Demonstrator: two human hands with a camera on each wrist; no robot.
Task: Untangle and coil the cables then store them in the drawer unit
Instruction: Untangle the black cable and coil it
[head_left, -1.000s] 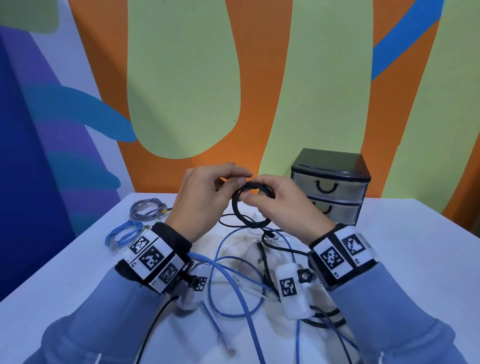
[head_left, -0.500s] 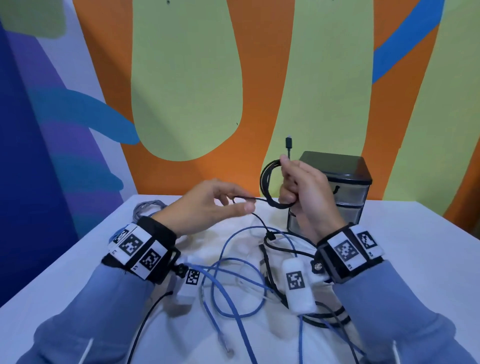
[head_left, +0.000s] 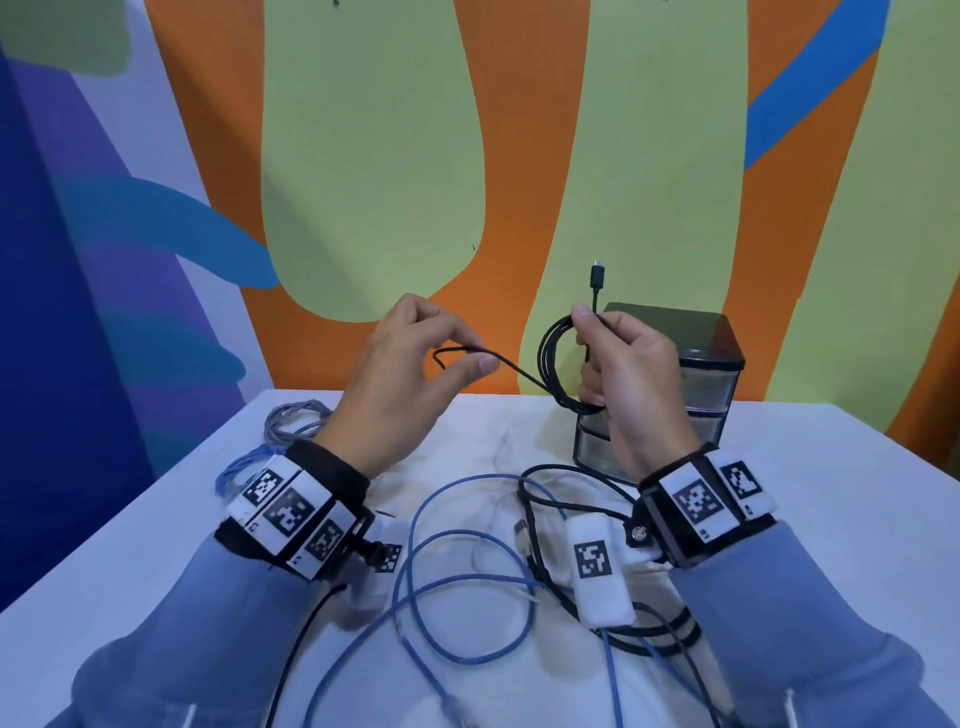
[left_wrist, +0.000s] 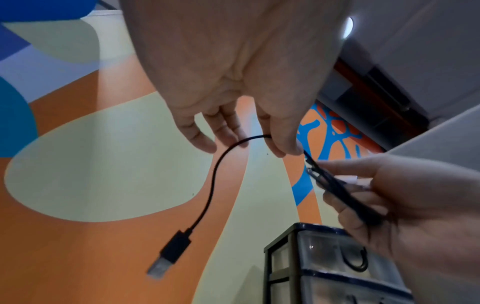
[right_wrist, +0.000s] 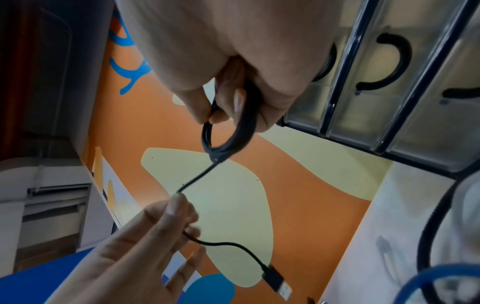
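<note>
My right hand grips a small coil of thin black USB cable in the air, in front of the drawer unit. One plug sticks up above the right thumb. My left hand pinches the cable's loose tail between thumb and forefinger, a short way left of the coil. In the left wrist view the tail hangs down to a USB-A plug. The right wrist view shows the coil held in curled fingers and the drawer fronts shut.
A tangle of blue cables and black cables lies on the white table under my wrists. A grey coiled cable and a blue coiled one lie at the far left. The painted wall stands behind.
Both hands have risen from the table and parted. The right hand lifted the coil upright towards the drawer unit; the left hand slid out along the tail, leftwards.
</note>
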